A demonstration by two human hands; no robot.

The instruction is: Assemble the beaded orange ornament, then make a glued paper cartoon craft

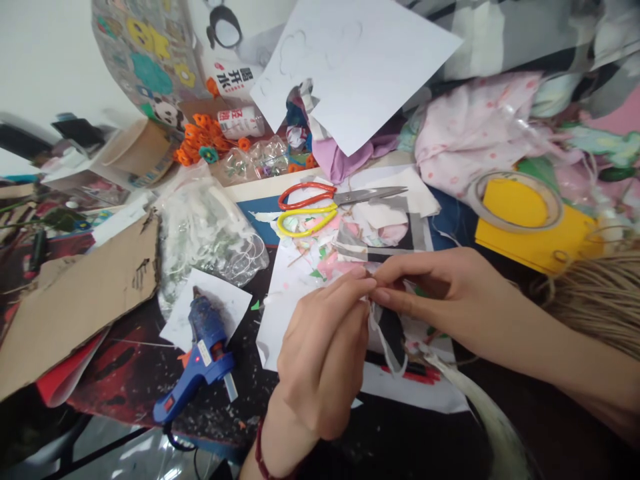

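My left hand (325, 347) and my right hand (435, 287) meet over the scrap-covered paper, fingertips pinched together. What they grip is small and mostly hidden by the fingers. Just beneath the fingertips hangs a thin whitish strip (397, 363), perhaps cloth, beside a dark patch; I cannot tell whether it is held. Beyond the hands lie scissors (345, 198) with one red and one yellow handle, blades pointing right. Cloth scraps (377, 223) are strewn under and around them. A white sheet of paper (280, 320) lies below the hands.
At left, a blue glue gun (203, 363) with a lit red light rests on paper, near a cardboard piece (85, 300) and a clear plastic bag (210, 227). Tape (555, 207), yellow card (540, 247) and twine (595, 300) crowd the right. Orange flower shapes (203, 137) stand behind.
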